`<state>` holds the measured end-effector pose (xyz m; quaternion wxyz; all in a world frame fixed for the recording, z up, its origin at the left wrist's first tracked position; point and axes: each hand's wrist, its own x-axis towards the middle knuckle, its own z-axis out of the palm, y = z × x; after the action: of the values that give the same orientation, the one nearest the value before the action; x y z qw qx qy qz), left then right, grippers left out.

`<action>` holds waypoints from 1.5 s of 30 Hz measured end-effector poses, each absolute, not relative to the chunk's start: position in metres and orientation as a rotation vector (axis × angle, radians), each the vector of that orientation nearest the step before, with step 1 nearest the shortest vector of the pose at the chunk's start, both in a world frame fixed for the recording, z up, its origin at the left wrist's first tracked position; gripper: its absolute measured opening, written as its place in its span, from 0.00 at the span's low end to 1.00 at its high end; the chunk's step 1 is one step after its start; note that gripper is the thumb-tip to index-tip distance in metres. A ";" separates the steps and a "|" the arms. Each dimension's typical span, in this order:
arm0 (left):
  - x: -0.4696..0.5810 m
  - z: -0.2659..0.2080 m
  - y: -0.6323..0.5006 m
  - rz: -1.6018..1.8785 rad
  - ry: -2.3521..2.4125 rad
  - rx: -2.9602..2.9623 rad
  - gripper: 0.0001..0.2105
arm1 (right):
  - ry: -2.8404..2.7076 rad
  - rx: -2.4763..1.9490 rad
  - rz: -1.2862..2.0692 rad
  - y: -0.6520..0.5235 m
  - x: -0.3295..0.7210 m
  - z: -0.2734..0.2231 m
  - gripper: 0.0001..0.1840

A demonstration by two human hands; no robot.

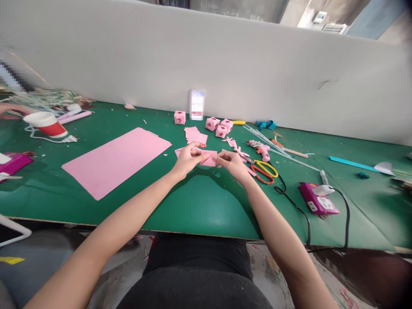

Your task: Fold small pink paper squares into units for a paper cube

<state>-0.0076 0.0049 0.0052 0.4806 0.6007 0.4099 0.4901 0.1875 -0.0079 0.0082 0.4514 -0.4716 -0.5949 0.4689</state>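
Between my two hands is a small creased piece of pink paper [208, 162], held just above the green table. My left hand [188, 159] pinches its left side, thumb on top. On the other side, my right hand [231, 162] grips the right edge between thumb and fingers. Small pink paper squares [195, 134] lie right behind my hands. Pink paper cut-offs [237, 148] are scattered beside my right hand, near scissors [265, 171] with red and yellow handles. Several folded pink paper cubes [212, 124] stand farther back.
A large pink paper sheet [117, 163] lies left. At right are a pink glue gun [263, 151], a purple power socket [318, 198] with a black cord and a blue strip [352, 164]. A phone [197, 104] leans on the grey partition [128, 56]. A paper cup [45, 123] stands far left, near another person's hand.
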 end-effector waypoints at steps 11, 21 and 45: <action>-0.007 0.007 0.005 1.162 0.981 1.464 0.20 | -1.464 -1.164 1.148 -0.008 0.185 0.009 0.25; -0.007 0.006 0.005 1.137 0.966 1.536 0.18 | -1.517 -1.171 1.158 -0.008 0.187 0.008 0.26; -0.001 -0.001 0.011 1.245 0.979 1.382 0.23 | -1.678 -1.173 1.077 -0.009 0.185 0.005 0.31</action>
<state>-0.0009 0.0111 -0.0011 0.4969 0.5706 0.4042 0.5139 0.1854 -0.0089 0.0054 0.4025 -0.4643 -0.6639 0.4262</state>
